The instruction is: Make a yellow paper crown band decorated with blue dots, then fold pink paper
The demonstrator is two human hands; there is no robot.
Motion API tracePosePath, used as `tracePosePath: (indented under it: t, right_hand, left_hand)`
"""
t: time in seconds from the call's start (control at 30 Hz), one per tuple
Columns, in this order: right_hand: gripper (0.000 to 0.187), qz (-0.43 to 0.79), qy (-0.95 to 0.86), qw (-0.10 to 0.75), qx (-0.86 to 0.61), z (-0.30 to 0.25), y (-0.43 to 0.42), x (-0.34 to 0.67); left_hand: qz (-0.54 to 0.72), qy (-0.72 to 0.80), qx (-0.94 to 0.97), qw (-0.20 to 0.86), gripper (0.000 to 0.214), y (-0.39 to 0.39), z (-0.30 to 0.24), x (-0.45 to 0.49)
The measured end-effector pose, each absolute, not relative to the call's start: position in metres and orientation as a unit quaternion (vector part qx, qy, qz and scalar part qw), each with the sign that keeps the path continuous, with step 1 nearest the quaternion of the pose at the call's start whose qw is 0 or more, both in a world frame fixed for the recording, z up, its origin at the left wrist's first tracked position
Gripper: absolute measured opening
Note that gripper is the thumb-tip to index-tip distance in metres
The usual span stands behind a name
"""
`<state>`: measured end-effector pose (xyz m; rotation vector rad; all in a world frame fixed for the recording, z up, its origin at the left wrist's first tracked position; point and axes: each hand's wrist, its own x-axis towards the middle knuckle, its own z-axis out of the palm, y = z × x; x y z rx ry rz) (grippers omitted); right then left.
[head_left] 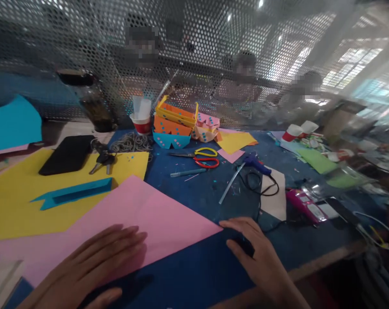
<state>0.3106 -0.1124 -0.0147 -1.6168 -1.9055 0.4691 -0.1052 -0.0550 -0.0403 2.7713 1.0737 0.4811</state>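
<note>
A large pink sheet of paper, with a pointed corner at its right, lies over the front of the blue table. My left hand is open, its fingers stretched out over the sheet's lower part. At the pointed corner, the fingertips of my right hand touch or nearly touch the paper. The thumb of that hand is apart from its fingers, and nothing shows between them. Behind the pink sheet, a folded blue paper strip with a notched end rests on yellow paper.
Scissors and a pen lie mid-table. A glue gun trails a black cord to the right. Keys and a black phone are at the left. Decorated paper pieces stand by a perforated screen, with people behind it.
</note>
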Motion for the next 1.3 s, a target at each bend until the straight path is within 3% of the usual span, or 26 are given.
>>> tracePosePath:
  t: [0.37,0.53,0.8,0.93,1.13,1.3]
  right_hand:
    - [0.029,0.146,-0.737,0.321,-0.577,-0.008,-0.106,0.310]
    - [0.026,0.145,-0.736,0.320,-0.579,-0.007,-0.104,0.308]
    - [0.023,0.150,-0.727,0.339,-0.579,-0.005,-0.099,0.306]
    - [0.026,0.174,-0.727,0.346,-0.566,-0.003,-0.095,0.294]
    - [0.028,0.256,-0.660,0.437,-0.555,-0.006,-0.087,0.285]
    - [0.033,0.301,-0.637,0.463,-0.538,-0.010,-0.081,0.290]
  left_hand:
    - [0.173,0.302,0.937,0.035,0.064,-0.044,-0.028,-0.097]
    - [0.183,0.310,0.932,0.050,0.043,-0.038,-0.022,-0.091]
    - [0.213,0.274,0.936,0.061,0.042,-0.032,-0.022,-0.080]
    - [0.205,0.281,0.935,0.064,0.044,-0.031,-0.019,-0.078]
    - [0.200,0.302,0.930,0.055,0.050,-0.029,-0.019,-0.077]
    - [0.229,0.314,0.920,0.055,0.046,-0.028,-0.025,-0.081]
